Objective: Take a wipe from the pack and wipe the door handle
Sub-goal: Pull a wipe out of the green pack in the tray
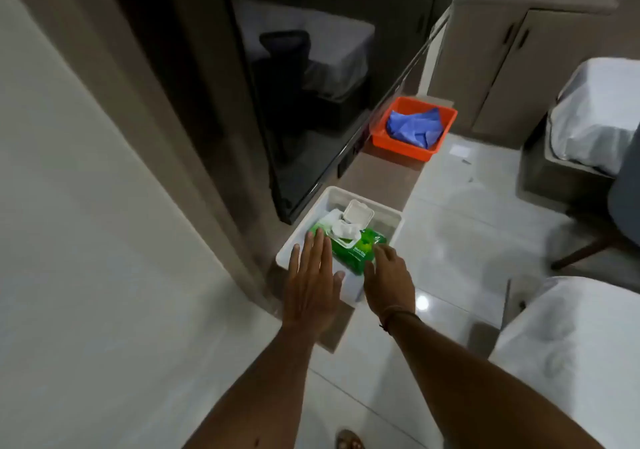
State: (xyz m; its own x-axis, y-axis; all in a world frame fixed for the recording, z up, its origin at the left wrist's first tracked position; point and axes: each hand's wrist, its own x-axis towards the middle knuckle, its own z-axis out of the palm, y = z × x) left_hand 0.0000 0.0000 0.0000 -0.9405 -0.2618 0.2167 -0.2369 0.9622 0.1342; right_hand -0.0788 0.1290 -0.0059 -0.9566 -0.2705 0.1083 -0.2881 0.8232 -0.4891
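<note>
Hands (313,280) (389,277) flank pack (349,252) inside tray (391,230) rim.

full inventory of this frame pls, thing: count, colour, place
wipe pack: 1, green, in white tray, flip lid open, wipe sticking out
white tray: 1, white, near end of ledge
orange tray: 1, orange, far end of ledge
blue cloth: 1, blue, inside orange tray
ledge: 1, brown, along dark glass panel
cabinet: 1, beige, far right
left hand: 1, open, flat over tray's near-left edge
right hand: 1, on pack's near-right end; grip unclear
</note>
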